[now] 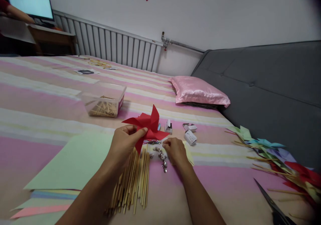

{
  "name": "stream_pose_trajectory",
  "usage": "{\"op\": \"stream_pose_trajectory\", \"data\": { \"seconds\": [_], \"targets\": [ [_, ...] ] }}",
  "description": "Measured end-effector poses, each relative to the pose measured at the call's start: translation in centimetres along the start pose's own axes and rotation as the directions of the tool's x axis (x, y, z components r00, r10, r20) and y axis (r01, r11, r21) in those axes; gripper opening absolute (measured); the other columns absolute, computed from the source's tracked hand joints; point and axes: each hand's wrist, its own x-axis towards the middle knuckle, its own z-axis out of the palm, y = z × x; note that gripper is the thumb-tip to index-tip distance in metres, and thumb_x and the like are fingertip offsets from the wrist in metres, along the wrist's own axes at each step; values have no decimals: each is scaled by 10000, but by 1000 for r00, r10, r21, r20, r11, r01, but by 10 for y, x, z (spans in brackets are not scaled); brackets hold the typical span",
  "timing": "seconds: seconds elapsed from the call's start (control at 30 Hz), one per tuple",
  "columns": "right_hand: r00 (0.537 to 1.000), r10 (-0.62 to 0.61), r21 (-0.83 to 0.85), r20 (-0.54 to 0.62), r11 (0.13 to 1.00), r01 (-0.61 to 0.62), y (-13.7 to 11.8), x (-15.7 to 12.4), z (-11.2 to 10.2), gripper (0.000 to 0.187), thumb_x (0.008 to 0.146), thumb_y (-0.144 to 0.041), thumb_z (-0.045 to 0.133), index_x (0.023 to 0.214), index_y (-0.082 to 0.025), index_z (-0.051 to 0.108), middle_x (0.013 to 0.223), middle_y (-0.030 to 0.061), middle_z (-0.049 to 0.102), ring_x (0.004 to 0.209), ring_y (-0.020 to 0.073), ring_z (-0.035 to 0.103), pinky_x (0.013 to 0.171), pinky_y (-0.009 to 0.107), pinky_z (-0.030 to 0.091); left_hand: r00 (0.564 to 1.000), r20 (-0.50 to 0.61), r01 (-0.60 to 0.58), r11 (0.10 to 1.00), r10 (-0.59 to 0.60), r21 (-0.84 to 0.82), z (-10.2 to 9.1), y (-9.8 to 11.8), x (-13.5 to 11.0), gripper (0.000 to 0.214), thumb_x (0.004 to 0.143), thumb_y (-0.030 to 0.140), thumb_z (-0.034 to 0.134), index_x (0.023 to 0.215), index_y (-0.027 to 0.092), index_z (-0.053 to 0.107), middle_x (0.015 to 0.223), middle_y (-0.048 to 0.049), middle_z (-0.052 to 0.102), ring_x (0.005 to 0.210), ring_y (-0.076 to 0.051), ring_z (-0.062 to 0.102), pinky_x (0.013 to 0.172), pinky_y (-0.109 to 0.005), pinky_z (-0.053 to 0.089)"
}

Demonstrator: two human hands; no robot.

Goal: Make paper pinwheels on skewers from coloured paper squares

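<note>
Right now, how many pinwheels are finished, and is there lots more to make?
Several finished pinwheels on sticks lie piled at the right. In hand: the left hand pinches a folded red pinwheel with no stick yet, while the right hand rests at the small metal pieces. Left over: a bundle of bare sticks and a stack of uncut coloured sheets, so probably plenty more.

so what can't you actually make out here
Head view only:
What the right hand pinches, if anything: its own fingers hide it.
Scissors handles: cut off by the bottom edge.
Print on the small white boxes: too small.
Screen text: blurred, cropped top left.
</note>
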Motion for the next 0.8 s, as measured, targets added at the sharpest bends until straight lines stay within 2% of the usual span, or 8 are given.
{"op": "stream_pose_trajectory", "data": {
  "seconds": [0.23,0.37,0.6,0.8],
  "targets": [
    [1000,-1,-100,-6,995,0,1,3,2,149,724,-232,617,789,-238,751,837,69,741,785,210,652,607,262,346,1000,6,1,1000,-1,-9,0,0,0,117,545,192,752,554,115,665,537,-10,656,487,-84,538,493,-187,387],
    [1000,0,-129,-1,992,0,0,3,1,128,733,-232,625,740,-242,752,782,63,742,772,201,659,589,251,340,1000,1,8,1000,-8,-17,1,1,0,120,539,191,753,560,111,666,530,-8,657,483,-82,537,482,-178,381],
    [999,33,-144,-17,989,-35,-3,3,-1,136,746,-273,630,778,-248,760,816,76,747,802,216,669,588,257,356,1000,4,6,1000,-6,-14,1,2,-1,117,541,181,745,553,104,657,520,-3,650,480,-72,531,479,-166,378],
    [999,43,-125,-30,991,-46,-2,2,-1,92,724,-258,653,741,-245,743,787,52,739,780,200,665,590,253,369,1000,7,7,1000,-7,-4,1,0,1,128,552,190,748,560,103,655,524,1,651,481,-65,529,482,-160,378]
  ]
}}
